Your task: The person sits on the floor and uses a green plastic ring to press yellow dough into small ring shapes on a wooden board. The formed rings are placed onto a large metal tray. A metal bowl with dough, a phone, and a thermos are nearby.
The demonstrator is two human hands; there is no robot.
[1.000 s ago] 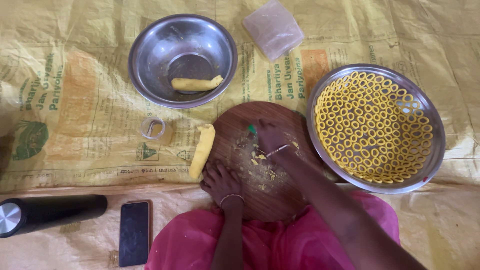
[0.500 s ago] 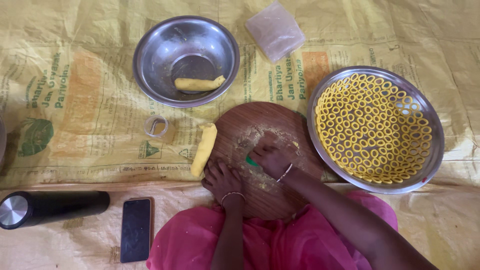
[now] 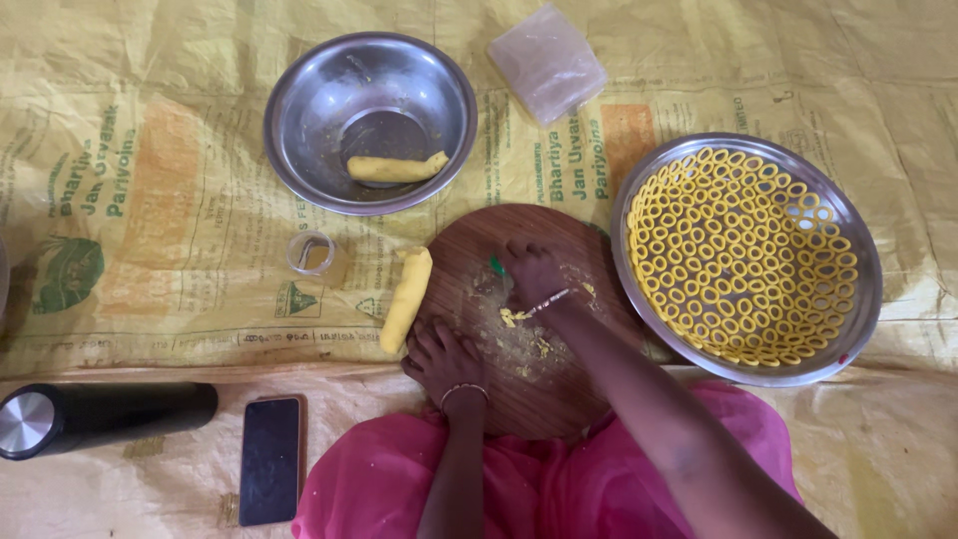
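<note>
The right hand (image 3: 532,272) is curling its fingers closed around a small green tool (image 3: 496,266); the left hand (image 3: 442,354) is pressing flat, fingers spread, on the round wooden board (image 3: 559,384).

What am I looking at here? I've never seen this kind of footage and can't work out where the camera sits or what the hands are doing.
The camera is worn on a person's head and looks straight down, so the two bare arms at the bottom are that person's own. They sit on a yellow printed sheet. The left hand rests on the edge of a round wooden board, beside a yellow dough roll. The right hand presses on the board, its fingers closed on a small green tool, with dough crumbs nearby. Above sits a steel bowl with another dough piece. To the right, a steel plate holds many yellow dough rings. A black flask and a phone lie at lower left.
</note>
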